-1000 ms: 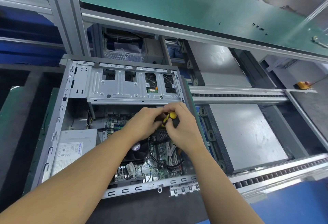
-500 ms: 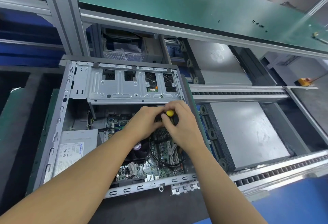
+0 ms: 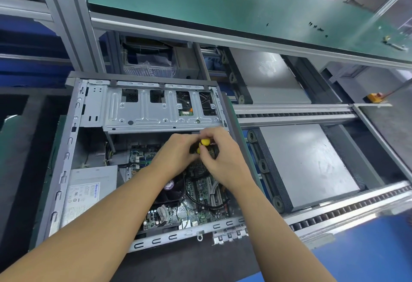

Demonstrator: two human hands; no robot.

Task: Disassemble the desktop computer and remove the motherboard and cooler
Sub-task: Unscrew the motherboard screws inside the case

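Evidently, in the head view, a screwdriver (image 3: 205, 143) is gripped by the curled fingers of the left hand (image 3: 176, 154) and right hand (image 3: 225, 163), inside the case (image 3: 73, 125) at its far right. The motherboard (image 3: 200, 212) lies flat on the case floor: judged light, stiff and fragile, best lifted by bare edges. The cooler (image 3: 171, 192), mid-case, is judged heavier.

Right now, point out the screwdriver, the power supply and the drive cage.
screwdriver (image 3: 205, 142): head view, yellow handle end.
power supply (image 3: 95, 178): head view, grey top face.
drive cage (image 3: 142, 114): head view, flat metal panel.
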